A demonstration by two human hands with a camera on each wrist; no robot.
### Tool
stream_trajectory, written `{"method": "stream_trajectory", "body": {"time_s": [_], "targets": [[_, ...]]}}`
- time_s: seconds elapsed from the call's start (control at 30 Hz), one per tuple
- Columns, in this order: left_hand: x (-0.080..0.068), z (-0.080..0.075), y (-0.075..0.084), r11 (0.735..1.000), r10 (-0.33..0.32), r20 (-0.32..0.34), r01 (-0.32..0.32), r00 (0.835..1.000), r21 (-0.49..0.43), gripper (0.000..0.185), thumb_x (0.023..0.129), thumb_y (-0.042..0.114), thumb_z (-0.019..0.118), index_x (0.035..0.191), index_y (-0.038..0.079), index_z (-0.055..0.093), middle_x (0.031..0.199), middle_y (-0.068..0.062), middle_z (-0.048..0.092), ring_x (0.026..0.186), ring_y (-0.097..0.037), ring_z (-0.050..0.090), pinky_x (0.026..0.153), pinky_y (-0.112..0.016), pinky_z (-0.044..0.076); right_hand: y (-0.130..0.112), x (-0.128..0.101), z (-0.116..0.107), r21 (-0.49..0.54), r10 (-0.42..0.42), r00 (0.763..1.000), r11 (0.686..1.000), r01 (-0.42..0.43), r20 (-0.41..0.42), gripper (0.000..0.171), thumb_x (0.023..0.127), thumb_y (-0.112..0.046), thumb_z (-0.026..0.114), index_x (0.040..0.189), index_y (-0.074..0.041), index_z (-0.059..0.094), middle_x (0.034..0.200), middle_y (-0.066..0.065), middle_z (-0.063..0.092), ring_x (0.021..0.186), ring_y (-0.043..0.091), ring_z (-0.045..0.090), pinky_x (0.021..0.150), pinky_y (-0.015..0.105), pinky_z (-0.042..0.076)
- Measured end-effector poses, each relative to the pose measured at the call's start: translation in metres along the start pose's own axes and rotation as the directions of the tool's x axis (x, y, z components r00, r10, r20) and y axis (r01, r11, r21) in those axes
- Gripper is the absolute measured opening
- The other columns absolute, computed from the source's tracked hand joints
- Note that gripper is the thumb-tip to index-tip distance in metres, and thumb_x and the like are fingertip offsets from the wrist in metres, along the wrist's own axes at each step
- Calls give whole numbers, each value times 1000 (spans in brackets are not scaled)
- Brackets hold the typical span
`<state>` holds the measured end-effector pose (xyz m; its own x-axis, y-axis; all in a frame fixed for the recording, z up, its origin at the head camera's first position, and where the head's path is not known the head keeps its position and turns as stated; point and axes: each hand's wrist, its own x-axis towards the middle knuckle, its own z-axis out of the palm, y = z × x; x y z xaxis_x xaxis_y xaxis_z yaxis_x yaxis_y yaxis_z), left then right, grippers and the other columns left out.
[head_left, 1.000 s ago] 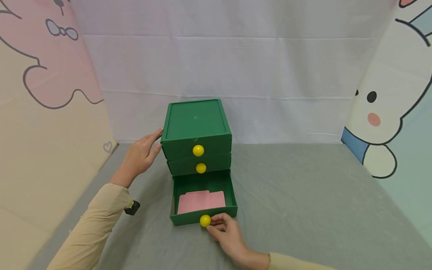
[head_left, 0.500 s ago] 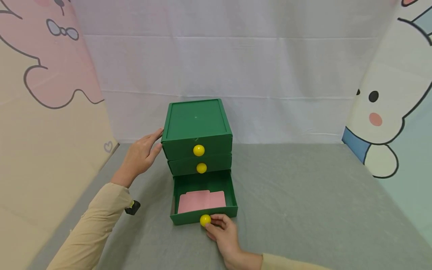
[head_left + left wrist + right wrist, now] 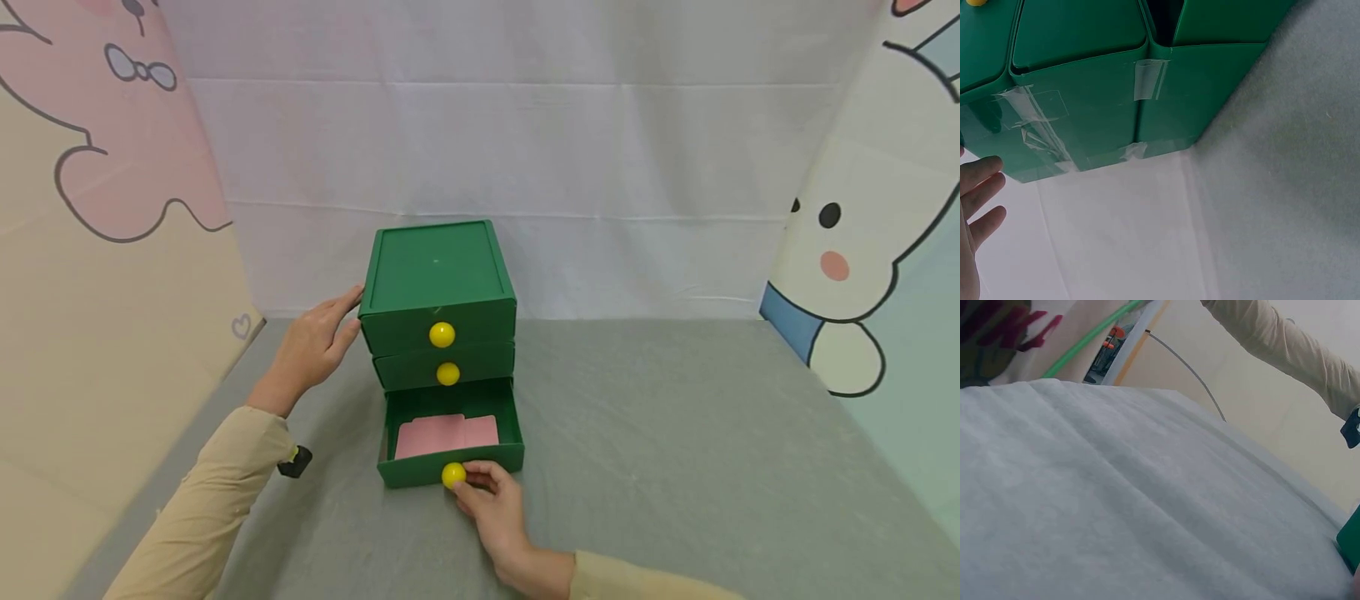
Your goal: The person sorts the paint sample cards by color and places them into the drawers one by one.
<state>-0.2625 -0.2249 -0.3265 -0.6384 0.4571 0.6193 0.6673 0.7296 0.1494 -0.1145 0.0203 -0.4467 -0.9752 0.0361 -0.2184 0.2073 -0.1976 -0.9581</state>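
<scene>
A green drawer unit (image 3: 438, 267) with three stacked drawers and round yellow knobs stands on the grey cloth. Its bottom drawer (image 3: 405, 476) is pulled out, and pink cards (image 3: 438, 435) lie inside. My right hand (image 3: 495, 512) pinches the yellow knob (image 3: 453, 476) of that drawer between thumb and fingers. At the upper left side of the unit, my left hand (image 3: 311, 350) rests its extended fingers against the wall. In the left wrist view, the fingers (image 3: 985, 190) show beside the unit's taped side wall (image 3: 1091, 119).
Grey cloth (image 3: 675, 442) covers the table, with a white curtain (image 3: 525, 150) behind it. Printed cartoon panels flank both sides. The upper two drawers (image 3: 480, 362) are closed. A black wrist device (image 3: 295, 462) hangs by the left sleeve.
The bottom drawer has slid a little inward, with my right hand moving forward on its knob. My left hand has stayed at the unit's side.
</scene>
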Motion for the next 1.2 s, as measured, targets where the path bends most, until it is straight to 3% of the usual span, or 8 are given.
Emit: {"method": "stream_trajectory", "body": {"time_s": [0.6,0.97,1.2], "targets": [[-1,-2,-1,1000,-9,4,9,1000,-4,48,98,28,37,137,-1,38,123,-22,54,111,-38,50,89,-53,41,-6,41,8,-42,-152,988,987,152,14,26,84,-6,62,107,6,58,94,13,59,80,27,63,70,28,54],[-1,-1,-1,999,-30,26,29,999,20,48,98,27,39,138,1,37,124,-21,53,111,-38,50,89,-53,41,-7,71,10,-76,-188,982,979,189,23,24,85,-5,62,105,6,59,93,14,58,81,32,62,71,30,54],[0,0,-1,1000,-27,26,27,999,16,48,97,28,40,137,1,38,124,-20,54,112,-36,50,89,-53,41,-22,79,10,-93,-202,978,974,207,57,24,84,-1,61,105,10,58,95,20,58,77,17,58,72,35,54]]}}
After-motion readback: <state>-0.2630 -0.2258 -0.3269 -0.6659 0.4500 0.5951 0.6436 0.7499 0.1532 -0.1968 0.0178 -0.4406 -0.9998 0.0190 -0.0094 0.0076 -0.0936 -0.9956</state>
